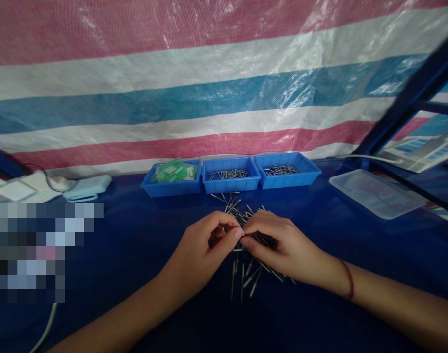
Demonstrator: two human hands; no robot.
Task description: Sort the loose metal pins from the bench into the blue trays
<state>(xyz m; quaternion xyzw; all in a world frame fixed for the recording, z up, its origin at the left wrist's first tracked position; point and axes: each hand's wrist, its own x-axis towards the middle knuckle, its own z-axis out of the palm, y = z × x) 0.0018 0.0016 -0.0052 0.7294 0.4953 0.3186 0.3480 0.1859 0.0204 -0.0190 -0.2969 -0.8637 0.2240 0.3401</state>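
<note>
Left hand (205, 247), right hand (282, 240) — fingertips pinched nearly closed on small pale piece (242, 234), above loose blind rivets (255, 283) — blue bins (231, 185) beyond.

Your left hand (209, 242) comes in from 7 o'clock, fingers curled, thumb laid against the bent index finger, tips pointing to about 2 o'clock. Your right hand (273, 240) enters from 4 o'clock, palm down, thumb and index tips drawn together, pointing to 9 o'clock. Fingertips of both meet near centre. Both forearms bare, slanting inward; dark red band round your right wrist (346, 279). Left wrist bare.
</note>
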